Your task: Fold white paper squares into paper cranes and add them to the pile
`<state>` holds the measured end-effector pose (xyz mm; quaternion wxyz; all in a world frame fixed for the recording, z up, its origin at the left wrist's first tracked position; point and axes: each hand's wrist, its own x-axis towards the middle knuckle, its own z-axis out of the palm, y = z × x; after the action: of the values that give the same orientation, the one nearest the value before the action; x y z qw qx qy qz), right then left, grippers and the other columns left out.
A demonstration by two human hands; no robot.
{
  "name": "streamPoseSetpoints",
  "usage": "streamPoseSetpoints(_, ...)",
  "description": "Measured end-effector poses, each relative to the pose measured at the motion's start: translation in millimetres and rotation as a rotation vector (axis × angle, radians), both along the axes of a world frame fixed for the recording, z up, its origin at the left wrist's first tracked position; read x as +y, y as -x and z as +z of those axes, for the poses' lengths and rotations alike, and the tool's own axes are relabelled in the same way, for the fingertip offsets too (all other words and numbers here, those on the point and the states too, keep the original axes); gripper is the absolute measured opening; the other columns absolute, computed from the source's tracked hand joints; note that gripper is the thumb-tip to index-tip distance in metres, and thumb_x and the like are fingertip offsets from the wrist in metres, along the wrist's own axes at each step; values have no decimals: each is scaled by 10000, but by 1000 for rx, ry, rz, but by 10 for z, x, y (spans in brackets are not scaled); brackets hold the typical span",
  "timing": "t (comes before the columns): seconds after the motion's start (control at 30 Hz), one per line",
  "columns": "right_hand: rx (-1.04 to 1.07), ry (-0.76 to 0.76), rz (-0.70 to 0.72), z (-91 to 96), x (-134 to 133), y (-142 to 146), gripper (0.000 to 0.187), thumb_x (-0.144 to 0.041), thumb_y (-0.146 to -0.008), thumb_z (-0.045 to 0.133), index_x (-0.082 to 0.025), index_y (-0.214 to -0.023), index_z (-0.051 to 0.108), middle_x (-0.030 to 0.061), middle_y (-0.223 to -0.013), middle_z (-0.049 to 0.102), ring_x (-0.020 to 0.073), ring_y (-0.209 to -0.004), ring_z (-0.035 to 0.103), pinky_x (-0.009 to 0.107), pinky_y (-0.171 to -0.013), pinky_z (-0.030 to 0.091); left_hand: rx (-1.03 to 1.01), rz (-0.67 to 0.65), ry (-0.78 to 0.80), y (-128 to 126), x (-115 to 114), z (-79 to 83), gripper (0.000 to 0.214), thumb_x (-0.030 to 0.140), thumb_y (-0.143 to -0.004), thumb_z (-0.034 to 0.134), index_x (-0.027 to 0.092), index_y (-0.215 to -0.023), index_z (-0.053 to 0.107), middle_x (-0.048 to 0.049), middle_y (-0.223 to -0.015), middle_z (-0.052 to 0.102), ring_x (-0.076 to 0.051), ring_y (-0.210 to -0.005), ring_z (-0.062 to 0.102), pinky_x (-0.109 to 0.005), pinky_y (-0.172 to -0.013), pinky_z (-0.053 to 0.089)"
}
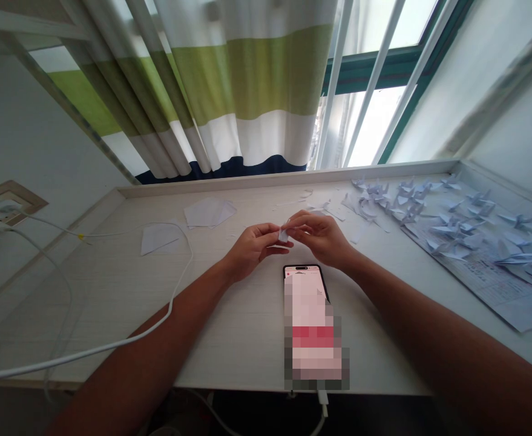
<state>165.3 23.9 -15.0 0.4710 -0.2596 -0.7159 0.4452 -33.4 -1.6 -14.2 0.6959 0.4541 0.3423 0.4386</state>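
Both hands meet over the middle of the white desk, pinching one small folded piece of white paper between their fingertips. My left hand grips it from the left, fingers curled. My right hand grips it from the right, fingers bent over the top. Directly below the hands lies a phone with its screen lit, plugged into a cable at the desk's front edge.
Several folded paper cranes are spread over a printed sheet at the right. Flat paper pieces lie at the back left. A white cable runs from a wall socket across the left side. A striped curtain and a window stand behind.
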Motion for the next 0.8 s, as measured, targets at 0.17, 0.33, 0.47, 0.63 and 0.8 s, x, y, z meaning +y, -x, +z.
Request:
streamPoseSetpoints(0.17, 32, -64, -114, 10, -33, 50, 117, -389, -874, 800, -280, -910, 821, 34, -904, 729, 196, -865, 692, 396, -808, 590, -53, -4, 14, -28, -17, -3, 320, 447, -815, 852, 161, -936, 775, -71, -986, 749, -181, -928, 711, -303, -827, 533)
streamPoseSetpoints(0.33, -38, -217, -240, 19, -73, 53, 58, -321, -895, 782, -265, -896, 797, 34, -900, 731, 199, -849, 690, 382, -771, 576, -17, 12, 39, -2, -30, 12, 329, 445, -792, 871, 164, -945, 798, -83, -1029, 744, -186, -964, 686, -312, -831, 529)
streamPoseSetpoints(0.47, -108, -337, -279, 47, -94, 39, 36, -249, -922, 744, -254, -899, 771, 29, -897, 719, 193, -846, 688, 386, -804, 578, 9, 53, 27, 0, -31, 27, 338, 408, -757, 902, 179, -989, 812, -80, -1014, 743, -171, -932, 667, -298, -809, 517)
streamPoseSetpoints(0.63, -128, -378, -236, 92, -119, 35, 74, -183, -920, 730, -243, -892, 763, 23, -889, 714, 180, -835, 682, 363, -803, 566, 26, 30, -11, 16, -11, 65, 329, 390, -693, 945, 149, -868, 806, -38, -798, 687, -108, -730, 574, -246, -659, 433)
streamPoseSetpoints(0.8, -121, -352, -206, 124, -141, 25, 64, -198, -914, 744, -242, -912, 790, 18, -847, 730, 164, -780, 683, 335, -762, 565, 67, -38, -38, 72, -3, 83, 294, 395, -746, 912, 146, -845, 790, -36, -792, 688, -108, -728, 573, -259, -682, 445)
